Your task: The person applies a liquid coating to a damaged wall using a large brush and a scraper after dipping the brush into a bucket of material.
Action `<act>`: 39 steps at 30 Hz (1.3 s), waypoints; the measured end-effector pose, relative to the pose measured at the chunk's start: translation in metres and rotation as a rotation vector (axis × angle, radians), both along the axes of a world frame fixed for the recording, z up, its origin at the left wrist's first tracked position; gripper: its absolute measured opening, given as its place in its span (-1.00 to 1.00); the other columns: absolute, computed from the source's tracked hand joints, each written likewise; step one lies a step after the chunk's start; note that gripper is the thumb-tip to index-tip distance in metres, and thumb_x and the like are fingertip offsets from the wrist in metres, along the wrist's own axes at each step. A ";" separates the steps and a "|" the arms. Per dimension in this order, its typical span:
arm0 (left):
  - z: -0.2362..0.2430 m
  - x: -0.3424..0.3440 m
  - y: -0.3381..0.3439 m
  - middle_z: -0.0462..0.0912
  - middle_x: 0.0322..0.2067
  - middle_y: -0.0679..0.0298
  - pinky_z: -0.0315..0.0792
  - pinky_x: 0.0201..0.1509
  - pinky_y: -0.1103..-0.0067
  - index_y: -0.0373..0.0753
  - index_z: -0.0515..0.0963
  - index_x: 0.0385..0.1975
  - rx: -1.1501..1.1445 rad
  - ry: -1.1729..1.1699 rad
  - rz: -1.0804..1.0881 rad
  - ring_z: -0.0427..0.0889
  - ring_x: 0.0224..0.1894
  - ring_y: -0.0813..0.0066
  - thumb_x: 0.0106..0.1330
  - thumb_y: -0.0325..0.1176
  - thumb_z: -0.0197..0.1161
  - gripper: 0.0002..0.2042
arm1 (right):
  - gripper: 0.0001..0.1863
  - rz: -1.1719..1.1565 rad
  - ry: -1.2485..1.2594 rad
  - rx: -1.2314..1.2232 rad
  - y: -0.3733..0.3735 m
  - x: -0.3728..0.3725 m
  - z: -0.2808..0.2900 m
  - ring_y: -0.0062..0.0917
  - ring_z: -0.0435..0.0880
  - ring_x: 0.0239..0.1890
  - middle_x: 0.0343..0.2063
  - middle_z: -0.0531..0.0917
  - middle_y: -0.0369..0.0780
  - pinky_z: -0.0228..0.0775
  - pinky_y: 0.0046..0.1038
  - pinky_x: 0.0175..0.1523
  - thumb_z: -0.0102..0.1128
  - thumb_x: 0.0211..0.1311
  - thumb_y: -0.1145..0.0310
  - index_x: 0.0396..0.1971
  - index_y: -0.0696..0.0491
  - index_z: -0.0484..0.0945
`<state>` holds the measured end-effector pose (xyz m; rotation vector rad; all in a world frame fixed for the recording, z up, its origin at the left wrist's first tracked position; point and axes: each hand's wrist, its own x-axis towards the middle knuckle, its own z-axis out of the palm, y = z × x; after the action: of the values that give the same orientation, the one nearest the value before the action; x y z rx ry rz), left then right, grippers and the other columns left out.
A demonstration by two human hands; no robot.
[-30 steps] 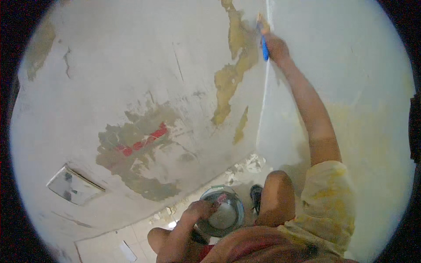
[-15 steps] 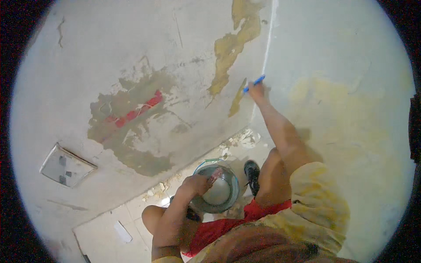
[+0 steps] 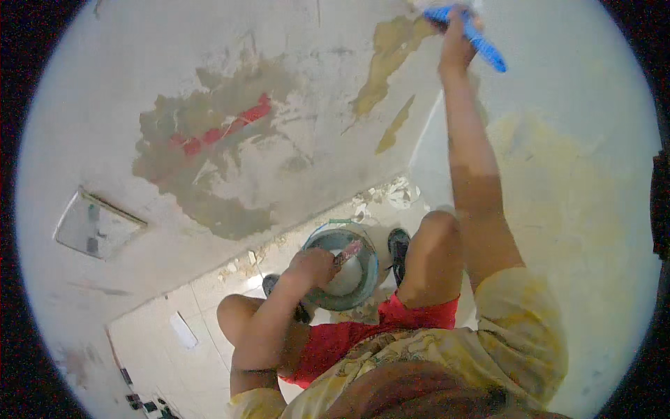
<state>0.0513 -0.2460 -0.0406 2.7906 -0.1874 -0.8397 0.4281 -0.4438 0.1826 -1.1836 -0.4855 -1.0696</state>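
My right hand [image 3: 460, 45] is raised high against the wall corner, its fingers wrapped round a long blue-handled tool [image 3: 493, 55]. The tool's working end lies close to the wall and is too blurred to make out. Below it, yellow-brown bare patches [image 3: 384, 73] mark the left wall. Over the rim of a dark grey bucket [image 3: 340, 302], my left hand [image 3: 314, 268] is closed on a mottled pink-red handled tool [image 3: 350, 253]. Pale stuff [image 3: 347, 277] lies inside the bucket, which stands on the floor between my feet.
On the left wall a large grey-brown patch [image 3: 209, 209] has red streaks [image 3: 223, 131]. Lower down sits a pale rectangular wall box [image 3: 98, 225]. Flakes of debris [image 3: 252, 258] line the wall's foot. A white strip [image 3: 183, 330] and small dark items [image 3: 143, 405] lie on the tiles.
My right hand has moved up along the wall corner with the blue-handled tool, which is now tilted the other way. The left hand still holds its tool over the bucket.
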 end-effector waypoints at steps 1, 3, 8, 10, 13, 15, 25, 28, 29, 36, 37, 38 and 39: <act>-0.003 -0.003 0.002 0.70 -0.29 0.00 0.55 -0.11 0.23 -0.22 0.68 -0.34 -0.015 -0.017 0.080 0.70 -0.20 0.05 0.28 -0.12 0.09 -0.67 | -0.65 0.013 0.046 -0.016 0.016 -0.013 -0.033 -0.47 0.56 -0.07 -0.19 0.58 -0.13 0.49 -0.42 -0.12 0.18 0.27 0.26 -0.06 0.15 0.43; -0.008 -0.003 -0.001 0.70 -0.30 0.00 0.55 -0.12 0.23 -0.24 0.68 -0.35 -0.039 -0.033 0.137 0.70 -0.22 0.04 0.26 -0.14 0.12 -0.69 | -0.62 0.236 0.174 0.178 0.024 -0.008 -0.105 -0.46 0.54 -0.05 -0.10 0.51 -0.12 0.50 -0.39 -0.06 0.19 0.25 0.30 -0.01 0.16 0.40; -0.003 0.003 -0.005 0.68 -0.26 -0.08 0.54 -0.07 0.17 -0.26 0.63 -0.19 -0.054 0.120 0.004 0.68 -0.17 -0.03 0.36 -0.04 0.01 -0.59 | -0.71 0.089 0.365 -0.350 -0.038 0.018 -0.267 -0.49 0.56 -0.15 -0.17 0.53 -0.19 0.48 -0.41 -0.04 0.15 0.29 0.33 -0.06 0.13 0.44; -0.004 0.003 0.004 0.69 -0.30 -0.06 0.55 -0.15 0.14 -0.25 0.64 -0.22 -0.047 0.080 0.006 0.70 -0.20 0.00 0.35 -0.07 0.02 -0.62 | -0.78 0.049 0.291 -0.609 -0.049 0.022 -0.277 -0.54 0.56 -0.19 -0.24 0.56 -0.20 0.46 -0.47 -0.09 0.13 0.31 0.34 -0.14 0.13 0.48; -0.033 -0.021 0.028 0.69 -0.35 -0.03 0.56 -0.22 0.14 -0.24 0.65 -0.27 -0.008 0.021 0.168 0.70 -0.24 0.02 0.36 -0.12 0.01 -0.65 | -0.64 0.250 0.692 -0.776 -0.029 0.012 -0.289 -0.47 0.57 -0.17 -0.24 0.62 -0.20 0.41 -0.38 -0.07 0.07 0.36 0.18 -0.05 0.16 0.51; -0.039 -0.009 0.022 0.68 -0.38 0.00 0.56 -0.27 0.16 -0.21 0.66 -0.31 -0.084 -0.061 0.119 0.70 -0.27 0.04 0.36 -0.15 0.01 -0.68 | -0.62 0.217 0.474 -1.093 -0.102 0.049 -0.312 -0.44 0.58 -0.22 -0.27 0.63 -0.19 0.41 -0.34 -0.07 0.11 0.32 0.14 -0.09 0.15 0.53; -0.091 -0.003 -0.012 0.69 -0.40 0.14 0.48 -0.26 0.29 -0.10 0.72 -0.38 -0.257 -0.500 -0.036 0.67 -0.26 0.13 -0.09 -0.26 0.31 -0.77 | -0.66 0.564 0.929 -1.653 -0.005 -0.024 -0.238 -0.52 0.57 -0.48 -0.50 0.61 -0.22 0.42 -0.41 -0.37 0.26 0.17 0.18 -0.29 0.19 0.52; -0.081 0.013 -0.021 0.70 -0.40 0.13 0.48 -0.29 0.29 -0.15 0.72 -0.40 -0.296 -0.776 -0.183 0.67 -0.27 0.13 -0.13 -0.25 0.32 -0.74 | -0.61 0.678 0.852 -1.710 0.040 -0.049 -0.227 -0.51 0.58 -0.50 -0.51 0.62 -0.21 0.43 -0.39 -0.36 0.28 0.14 0.13 -0.29 0.19 0.52; -0.058 0.027 -0.031 0.69 -0.41 0.09 0.48 -0.30 0.29 -0.18 0.71 -0.45 -0.163 -0.474 -0.086 0.67 -0.28 0.14 -0.11 -0.24 0.32 -0.77 | -0.59 0.722 0.861 -1.736 0.054 -0.053 -0.228 -0.51 0.59 -0.51 -0.51 0.62 -0.21 0.44 -0.38 -0.34 0.29 0.13 0.11 -0.27 0.18 0.53; -0.004 0.048 -0.049 0.70 -0.35 0.03 0.52 -0.23 0.25 -0.26 0.70 -0.43 -0.229 -0.169 0.038 0.69 -0.25 0.13 0.11 -0.23 0.27 -0.78 | -0.59 0.611 0.730 -1.670 0.053 -0.066 -0.205 -0.38 0.67 -0.41 -0.49 0.68 -0.18 0.52 -0.29 -0.18 0.28 0.11 0.05 -0.31 0.14 0.57; 0.002 0.050 -0.052 0.70 -0.34 0.04 0.53 -0.22 0.24 -0.27 0.70 -0.42 -0.259 -0.154 0.021 0.69 -0.25 0.12 0.14 -0.23 0.25 -0.77 | -0.58 0.586 0.713 -1.694 0.040 -0.046 -0.217 -0.35 0.68 -0.38 -0.49 0.68 -0.17 0.51 -0.27 -0.13 0.29 0.09 0.03 -0.31 0.14 0.57; -0.002 0.046 -0.050 0.70 -0.34 0.04 0.53 -0.20 0.22 -0.28 0.69 -0.39 -0.170 -0.167 -0.029 0.69 -0.24 0.10 0.16 -0.26 0.22 -0.78 | -0.59 0.568 0.700 -1.656 0.040 -0.042 -0.232 -0.31 0.68 -0.36 -0.47 0.69 -0.14 0.50 -0.24 -0.12 0.29 0.09 0.04 -0.31 0.12 0.57; -0.005 0.045 -0.051 0.70 -0.33 0.05 0.54 -0.19 0.20 -0.29 0.69 -0.37 -0.098 -0.194 -0.092 0.69 -0.23 0.08 0.19 -0.28 0.18 -0.78 | -0.60 0.527 0.695 -1.629 0.031 -0.034 -0.238 -0.26 0.68 -0.33 -0.46 0.69 -0.12 0.49 -0.21 -0.10 0.28 0.10 0.04 -0.30 0.10 0.57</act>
<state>0.0963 -0.2968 -0.0459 2.7856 -0.3812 -0.5612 0.3939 -0.4125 -0.0551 -2.4572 -1.0633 0.4900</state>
